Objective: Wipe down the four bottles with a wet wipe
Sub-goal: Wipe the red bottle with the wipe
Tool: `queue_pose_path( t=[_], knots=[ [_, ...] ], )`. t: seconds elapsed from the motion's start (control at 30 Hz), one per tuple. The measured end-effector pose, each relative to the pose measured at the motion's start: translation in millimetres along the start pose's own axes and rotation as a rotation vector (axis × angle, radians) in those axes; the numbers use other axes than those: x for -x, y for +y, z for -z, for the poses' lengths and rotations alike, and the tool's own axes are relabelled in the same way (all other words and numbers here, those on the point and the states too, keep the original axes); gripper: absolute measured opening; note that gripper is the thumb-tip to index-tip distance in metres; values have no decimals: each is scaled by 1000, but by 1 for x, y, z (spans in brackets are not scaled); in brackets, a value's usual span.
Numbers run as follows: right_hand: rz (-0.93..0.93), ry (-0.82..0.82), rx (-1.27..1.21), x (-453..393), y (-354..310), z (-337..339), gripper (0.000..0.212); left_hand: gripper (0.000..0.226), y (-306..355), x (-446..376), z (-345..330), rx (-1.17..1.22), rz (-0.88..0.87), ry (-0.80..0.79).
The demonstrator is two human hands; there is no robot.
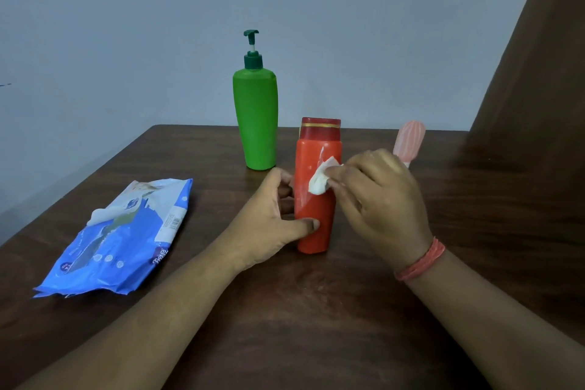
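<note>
Two hands work the red bottle (316, 199): left hand (269, 222) clamped round it, right hand (376, 196) pinching the wet wipe (319, 182); a hard rub could tip it into the pink bottle (408, 144) just behind.

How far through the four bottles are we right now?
No bottle is visibly finished. In hand: left hand steadies the red bottle while right hand rubs the wet wipe on it. Green pump bottle and pink bottle stand untouched; a fourth isn't visible.
</note>
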State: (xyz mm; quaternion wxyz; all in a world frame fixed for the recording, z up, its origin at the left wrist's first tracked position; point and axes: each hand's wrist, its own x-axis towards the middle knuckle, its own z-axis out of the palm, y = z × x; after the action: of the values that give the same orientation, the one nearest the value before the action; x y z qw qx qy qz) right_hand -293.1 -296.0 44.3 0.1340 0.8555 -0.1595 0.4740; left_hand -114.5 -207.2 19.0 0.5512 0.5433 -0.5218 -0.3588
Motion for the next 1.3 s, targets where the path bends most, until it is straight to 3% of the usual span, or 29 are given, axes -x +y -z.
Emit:
queue_pose_path(
  t=[0.1, 0.23, 0.37, 0.5, 0.63, 0.8, 0.93, 1.07, 1.2, 1.3],
  knots=[
    [89, 9, 41, 0, -5, 0, 13, 48, 0, 1, -3, -65, -43, -34],
    [-61, 126, 64, -7, 9, 8, 15, 48, 4, 1, -5, -145, -38, -37],
    [58, 42, 56, -2, -1, 6, 15, 49, 3, 1, -7, -141, -38, -29],
    [-65, 107, 79, -5, 14, 12, 14, 50, 6, 2, -10, -195, -42, -23],
    [195, -87, 33, 3, -4, 1, 13, 53, 5, 4, -11, -195, -58, 14],
    [45, -28, 67, -2, 7, 5, 15, 53, 5, 4, -13, -267, -60, 96],
    [176, -162, 53, 5, 0, -1, 13, 50, 4, 5, -14, -288, -70, 137],
    [-15, -72, 138, -1, 14, 2, 13, 59, 6, 6, -16, -361, -50, 153],
    [246, -252, 37, 4, -9, -11, 21, 60, 8, 9, -19, -395, -85, 211],
    [142, -201, 146, -4, 3, -3, 21, 61, 10, 9, -20, -410, -86, 226]
  ],
)
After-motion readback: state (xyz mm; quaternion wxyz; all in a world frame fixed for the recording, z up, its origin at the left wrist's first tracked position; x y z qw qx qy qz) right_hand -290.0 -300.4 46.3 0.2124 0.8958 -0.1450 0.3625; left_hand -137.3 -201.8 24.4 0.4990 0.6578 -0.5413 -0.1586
